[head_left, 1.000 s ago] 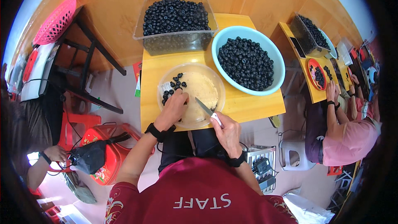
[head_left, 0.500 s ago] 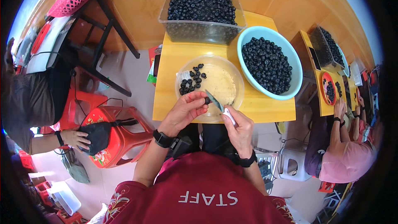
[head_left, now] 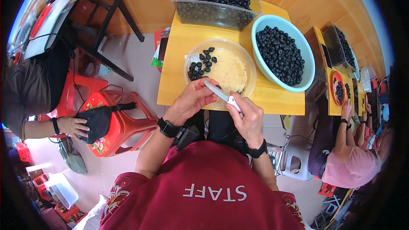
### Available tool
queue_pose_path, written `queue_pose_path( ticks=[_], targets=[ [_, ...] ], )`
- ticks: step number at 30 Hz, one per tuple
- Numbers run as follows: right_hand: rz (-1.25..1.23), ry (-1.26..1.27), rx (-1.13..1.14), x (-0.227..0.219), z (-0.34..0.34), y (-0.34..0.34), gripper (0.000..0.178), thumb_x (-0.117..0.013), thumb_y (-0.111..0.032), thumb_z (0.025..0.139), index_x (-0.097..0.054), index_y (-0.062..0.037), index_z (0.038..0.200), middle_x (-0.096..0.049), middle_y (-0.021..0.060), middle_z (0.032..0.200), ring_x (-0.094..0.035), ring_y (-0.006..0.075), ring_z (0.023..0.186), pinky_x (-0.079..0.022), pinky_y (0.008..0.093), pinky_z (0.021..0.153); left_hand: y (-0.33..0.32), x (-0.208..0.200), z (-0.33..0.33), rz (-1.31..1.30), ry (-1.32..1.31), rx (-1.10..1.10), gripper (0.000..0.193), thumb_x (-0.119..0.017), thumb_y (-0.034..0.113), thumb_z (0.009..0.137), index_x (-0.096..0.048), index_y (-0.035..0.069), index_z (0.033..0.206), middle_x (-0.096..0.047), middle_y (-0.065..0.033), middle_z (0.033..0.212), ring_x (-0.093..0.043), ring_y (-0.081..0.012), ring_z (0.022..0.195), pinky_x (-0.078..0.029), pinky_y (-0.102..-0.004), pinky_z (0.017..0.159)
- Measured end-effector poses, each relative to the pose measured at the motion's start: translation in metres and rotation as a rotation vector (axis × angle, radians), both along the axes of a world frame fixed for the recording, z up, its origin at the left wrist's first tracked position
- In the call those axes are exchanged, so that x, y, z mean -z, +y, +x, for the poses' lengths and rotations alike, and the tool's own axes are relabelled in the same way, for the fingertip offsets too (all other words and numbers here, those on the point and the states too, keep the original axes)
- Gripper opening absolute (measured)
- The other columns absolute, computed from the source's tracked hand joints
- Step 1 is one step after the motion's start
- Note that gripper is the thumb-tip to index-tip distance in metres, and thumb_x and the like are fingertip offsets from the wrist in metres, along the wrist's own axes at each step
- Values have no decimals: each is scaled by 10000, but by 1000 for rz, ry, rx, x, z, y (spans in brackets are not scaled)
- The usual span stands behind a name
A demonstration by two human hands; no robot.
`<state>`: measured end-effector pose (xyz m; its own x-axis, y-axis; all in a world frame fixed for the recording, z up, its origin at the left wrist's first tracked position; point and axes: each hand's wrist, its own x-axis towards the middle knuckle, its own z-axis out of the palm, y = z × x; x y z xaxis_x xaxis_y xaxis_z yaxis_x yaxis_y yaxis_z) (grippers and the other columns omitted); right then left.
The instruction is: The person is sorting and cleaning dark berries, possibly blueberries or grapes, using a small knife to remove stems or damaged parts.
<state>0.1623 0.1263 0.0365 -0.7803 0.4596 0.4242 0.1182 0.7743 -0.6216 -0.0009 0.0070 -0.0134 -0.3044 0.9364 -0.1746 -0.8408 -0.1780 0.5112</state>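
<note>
My left hand (head_left: 191, 100) pinches a small black ring-shaped bead (head_left: 218, 87), mostly hidden behind the fingertips and the blade. A small knife (head_left: 217, 90) with a white handle is gripped in my right hand (head_left: 247, 115); its blade slants up and left across the bead. Both hands are over the near rim of a round clear plastic tray (head_left: 232, 66). Several loose black beads (head_left: 207, 59) lie in the tray's left side, with brownish crumbs on its right side.
On the yellow table (head_left: 277, 102), a clear bin (head_left: 204, 12) and a light blue bowl (head_left: 307, 81) hold many black beads. At left, another person's hand (head_left: 74, 126) rests on a black object by red stools (head_left: 121, 130). At right, a person in pink (head_left: 351, 168) works at another table.
The view has shifted, so the table things sit higher. The knife blade has turned flatter, now pointing more to the left across the bead. Both hands keep their hold.
</note>
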Motion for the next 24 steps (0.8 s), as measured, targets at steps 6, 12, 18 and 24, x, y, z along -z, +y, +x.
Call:
queue_pose_path(
  ticks=[6,12,18,24],
  targets=[
    [14,6,-26,3,-1,2,291,-772,-173,792,-685,-36,1034,-618,109,686,-633,267,570,-483,353,506,-3,-1,1,-12,-15,-27,191,-649,73,911,-604,21,1089,-657,-49,983,-655,-120,834,-565,-268,793],
    [29,7,-63,-1,-2,5,306,-776,-157,785,-687,-41,1054,-613,105,686,-630,268,570,-482,359,505,-6,-3,0,-10,-32,-31,164,-639,59,913,-601,24,1068,-659,-59,973,-654,-124,813,-561,-264,764],
    [53,19,-107,2,-4,12,311,-779,-143,772,-690,-42,1053,-605,102,682,-624,274,570,-478,366,501,-7,-5,-2,48,1,-17,128,-622,37,915,-600,22,1040,-664,-73,963,-654,-134,800,-551,-266,749],
    [117,-53,85,23,1,39,242,-704,-194,850,-699,-20,1019,-650,150,715,-634,304,587,-480,384,517,-16,-21,-2,114,-17,46,90,-620,23,911,-609,25,1000,-669,-79,928,-650,-140,779,-547,-263,735]
  ],
)
